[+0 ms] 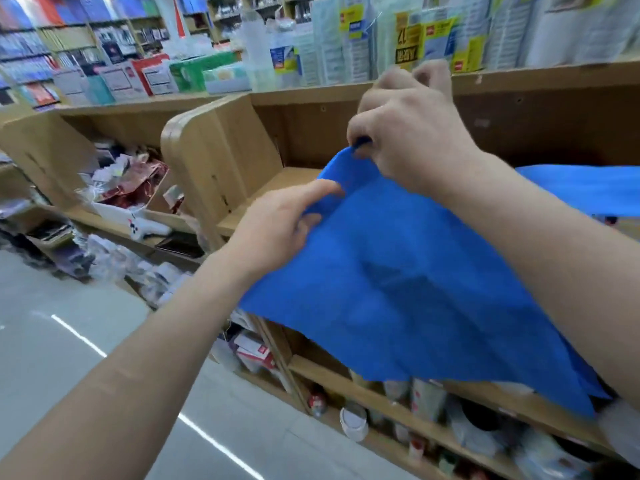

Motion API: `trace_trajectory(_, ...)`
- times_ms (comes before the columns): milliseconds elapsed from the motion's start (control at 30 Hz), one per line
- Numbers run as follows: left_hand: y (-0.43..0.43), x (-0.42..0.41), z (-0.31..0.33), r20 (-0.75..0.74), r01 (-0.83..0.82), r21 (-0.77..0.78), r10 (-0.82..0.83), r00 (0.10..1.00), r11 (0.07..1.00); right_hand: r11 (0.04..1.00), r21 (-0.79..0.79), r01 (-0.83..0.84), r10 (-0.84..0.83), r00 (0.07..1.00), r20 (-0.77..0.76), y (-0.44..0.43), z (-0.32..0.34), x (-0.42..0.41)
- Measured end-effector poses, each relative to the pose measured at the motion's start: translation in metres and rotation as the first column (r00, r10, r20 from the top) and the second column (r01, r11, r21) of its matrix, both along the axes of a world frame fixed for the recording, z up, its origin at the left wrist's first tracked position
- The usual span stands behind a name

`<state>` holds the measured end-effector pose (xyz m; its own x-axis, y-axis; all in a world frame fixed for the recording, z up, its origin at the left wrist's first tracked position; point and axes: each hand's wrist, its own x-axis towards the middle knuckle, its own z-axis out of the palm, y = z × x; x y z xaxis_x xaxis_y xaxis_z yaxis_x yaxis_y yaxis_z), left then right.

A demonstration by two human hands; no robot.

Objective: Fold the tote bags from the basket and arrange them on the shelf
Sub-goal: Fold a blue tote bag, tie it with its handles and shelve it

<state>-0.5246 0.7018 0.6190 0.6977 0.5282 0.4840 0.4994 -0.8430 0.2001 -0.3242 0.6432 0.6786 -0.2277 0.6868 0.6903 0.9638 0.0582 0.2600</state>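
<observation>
Two hands hold one blue tote bag [415, 289] in the air, in front of and partly over the open wooden shelf bay [277, 181]. The bag hangs from its upper edge and drapes down across the lower shelves. The right hand [408, 133] is curled, with thumb and fingertips pinching the top corner of the cloth, where a darker strip shows, probably a handle. The left hand [277, 223] grips the same edge lower down, index finger laid straight along the hem and the other fingers curled under the fabric.

Step in hand, as judged: squaring the bag for its first fold.
1. Draw the pinched edge taut between the hands so that the panel hangs flat.
2. Tuck the handle inside the fold line; a loose strap would likely spoil the stack.
3. Match corner to corner before creasing, since the thin cloth looks prone to slipping.

Containers:
- Shelf bay behind the hands: bare board at its left. A second piece of blue cloth [581, 188] lies at its right, likely a bag already placed.
- Neighbouring bay [45, 150] to the left: red and white packets [131, 188], jumbled.
- Lower shelf [332, 375]: jars and tubs [353, 420], blurred.
- Basket: not in view
</observation>
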Motion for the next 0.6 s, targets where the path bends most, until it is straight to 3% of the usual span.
trace_trajectory(100, 0.052, -0.013, -0.009, 0.151, -0.071, -0.143, 0.093, 0.984, 0.987, 0.983, 0.18, 0.043, -0.043, 0.999, -0.004, 0.021, -0.011, -0.005)
trace_trajectory(167, 0.087, -0.023, -0.016, 0.065, -0.205, -0.222, 0.224, 0.972, 0.953, 0.965, 0.262, 0.011, -0.029, 0.997, 0.065, 0.03, -0.022, -0.014)
trace_trajectory(233, 0.125, -0.035, -0.023, 0.017, -0.289, -0.344, 0.313, 0.949, 0.894, 0.971, 0.237, -0.042, 0.002, 0.986, 0.17, 0.039, -0.042, -0.021)
trace_trajectory(333, 0.166, -0.051, -0.03, 0.032, -0.333, -0.466, 0.392, 0.92, 0.819, 0.991, -0.059, 0.121, -0.115, 0.988, 0.105, 0.052, -0.064, -0.023)
trace_trajectory(433, 0.184, -0.056, -0.036, 0.001, -0.358, -0.455, 0.402, 0.915, 0.815, 0.785, -0.483, 0.388, -0.463, 0.885, -0.041, 0.059, -0.075, -0.019)
trace_trajectory(533, 0.195, -0.052, -0.04, -0.111, -0.366, -0.285, 0.349, 0.931, 0.886, 0.612, -0.711, 0.346, -0.567, 0.819, -0.09, 0.071, -0.096, -0.021)
trace_trajectory(600, 0.201, -0.05, -0.046, -0.245, -0.343, -0.118, 0.308, 0.919, 0.932, 0.547, -0.791, 0.272, -0.609, 0.778, -0.153, 0.08, -0.113, -0.023)
